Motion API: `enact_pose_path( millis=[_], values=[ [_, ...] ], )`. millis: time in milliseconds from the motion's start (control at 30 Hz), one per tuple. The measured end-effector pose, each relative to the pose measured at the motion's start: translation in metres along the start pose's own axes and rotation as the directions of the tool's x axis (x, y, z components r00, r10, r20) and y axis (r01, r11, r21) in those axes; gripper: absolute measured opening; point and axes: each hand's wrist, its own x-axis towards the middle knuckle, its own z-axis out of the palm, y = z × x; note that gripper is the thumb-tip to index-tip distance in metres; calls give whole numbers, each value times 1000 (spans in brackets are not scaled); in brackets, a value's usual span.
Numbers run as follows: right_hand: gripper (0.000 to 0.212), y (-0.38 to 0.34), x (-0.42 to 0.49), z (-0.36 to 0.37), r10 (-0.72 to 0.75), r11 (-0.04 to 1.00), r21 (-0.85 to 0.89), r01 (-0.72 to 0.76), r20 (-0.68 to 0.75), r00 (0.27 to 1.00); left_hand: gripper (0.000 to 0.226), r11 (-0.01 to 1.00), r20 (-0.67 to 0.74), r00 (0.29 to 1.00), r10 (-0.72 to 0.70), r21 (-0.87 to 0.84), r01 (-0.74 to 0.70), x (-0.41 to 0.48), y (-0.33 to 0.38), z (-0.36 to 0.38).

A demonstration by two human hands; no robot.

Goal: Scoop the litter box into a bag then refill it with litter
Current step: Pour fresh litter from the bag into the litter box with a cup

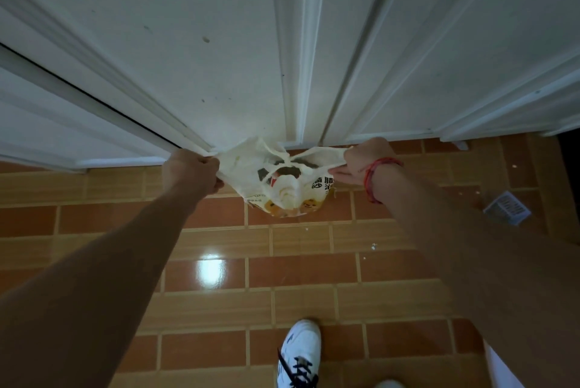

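A white plastic bag (282,180) with yellow and black print hangs low in front of a white door, just above the tiled floor. My left hand (191,169) grips the bag's left edge. My right hand (361,164), with a red cord bracelet at the wrist, grips the stretched right handle. The two hands pull the bag's top apart, and dark contents show through its mouth. No litter box or scoop is in view.
White panelled doors (219,42) fill the upper half of the view. Orange and tan floor tiles (282,277) lie below, with small white crumbs scattered on them. A small printed packet (507,208) lies at the right. My white shoe (299,353) stands at the bottom.
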Motion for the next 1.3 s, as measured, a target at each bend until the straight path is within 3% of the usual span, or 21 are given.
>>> enact_pose_path(
  millis=[133,333,400,500,567,633,733,867,1000,1100,1200,1267,1300],
  values=[
    [16,-9,10,-4,28,990,137,-32,34,999,24,990,-7,1000,-9,-141,8,10,19,4],
    [42,-8,22,-9,2,988,151,-12,69,998,26,930,39,999,-26,-365,39,10,23,18],
    [41,-6,20,-11,-23,989,145,13,65,998,29,922,70,997,-15,-385,41,5,20,22],
    [21,0,13,-13,-30,968,252,18,44,999,19,944,84,996,32,-331,-2,-6,20,27],
    [17,4,6,-13,-71,978,201,63,30,997,18,955,87,995,57,-294,-29,-12,18,29],
    [40,9,2,-17,-106,987,123,99,47,993,30,967,95,993,69,-252,-43,-18,12,32],
    [68,19,-9,-26,-121,990,78,115,71,990,15,984,153,984,95,-167,-69,-33,2,39],
    [67,37,-23,-51,-145,989,49,142,46,988,26,988,176,976,126,-108,-108,-55,-6,49],
    [76,58,-47,-83,-170,985,-41,169,-25,985,24,988,249,957,151,-30,-149,-83,-6,62],
    [69,76,-72,-115,-186,979,-87,182,-45,981,21,984,328,928,175,-32,-174,-116,4,80],
    [69,98,-102,-152,-123,992,-45,120,-70,990,51,948,374,893,251,90,-304,-155,21,105],
    [71,130,-110,-176,-71,997,-18,70,-108,992,59,900,401,865,301,181,-397,-186,33,122],
    [61,159,-109,-192,18,1000,2,-17,-112,994,58,861,421,842,339,223,-458,-204,39,130]
  ],
)
